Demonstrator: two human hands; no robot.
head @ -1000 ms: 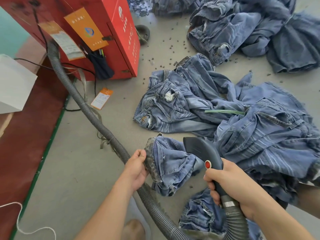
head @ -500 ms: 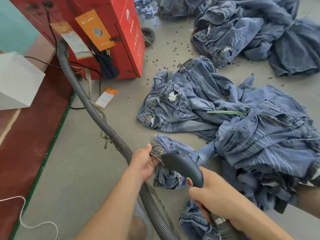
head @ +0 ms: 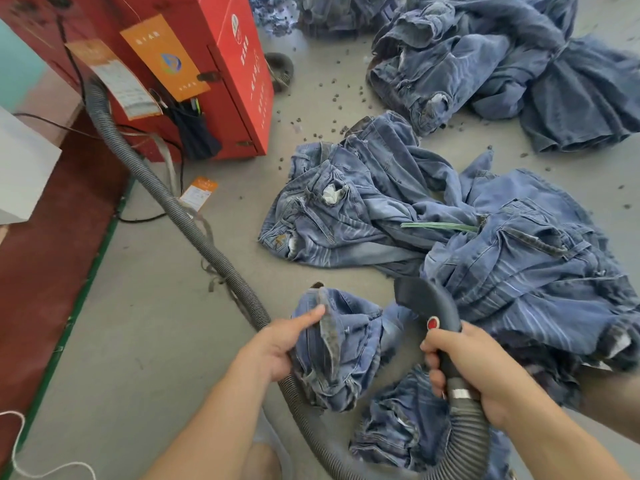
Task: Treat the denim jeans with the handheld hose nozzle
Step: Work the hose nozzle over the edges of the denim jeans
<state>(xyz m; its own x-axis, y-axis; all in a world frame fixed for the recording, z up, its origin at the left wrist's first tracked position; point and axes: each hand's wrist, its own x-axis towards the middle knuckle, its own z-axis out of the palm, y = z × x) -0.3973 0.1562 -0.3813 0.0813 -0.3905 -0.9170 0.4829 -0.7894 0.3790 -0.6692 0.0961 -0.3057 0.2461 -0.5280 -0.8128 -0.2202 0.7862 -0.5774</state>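
While my left hand (head: 273, 344) grips a bunched fold of the jeans (head: 341, 348), its thumb lies stretched along the dark hem at the top and the fingers are curled under the cloth, out of my sight. My right hand (head: 474, 372) is wrapped round the handle of the nozzle (head: 427, 303); its fingers (head: 434, 374) close on the dark grip just above a metal band, and the thumb side sits right below a small red button (head: 432, 322). I see the nozzle's black head curving up and to the left, its mouth just beside the bunched fold but not plainly touching it. From the handle a ribbed grey hose (head: 194, 230) loops under my right wrist, passes beneath my left forearm and runs across the grey floor (head: 145, 341) up to a red cabinet (head: 239, 74) at the upper left. Orange tags (head: 166, 57) hang on the cabinet's side, and another orange tag (head: 199, 192) lies on the floor near its base. More denim lies around: a crumpled piece (head: 412, 431) beneath my right hand, a wide heap (head: 519, 271) to the right with a thin green strip (head: 440, 226) across it, and a further pile (head: 502, 64) at the top. Small dark bits (head: 336, 98) are scattered on the floor between the heaps. A dark red mat (head: 52, 254) with a green edge borders the floor on the left.
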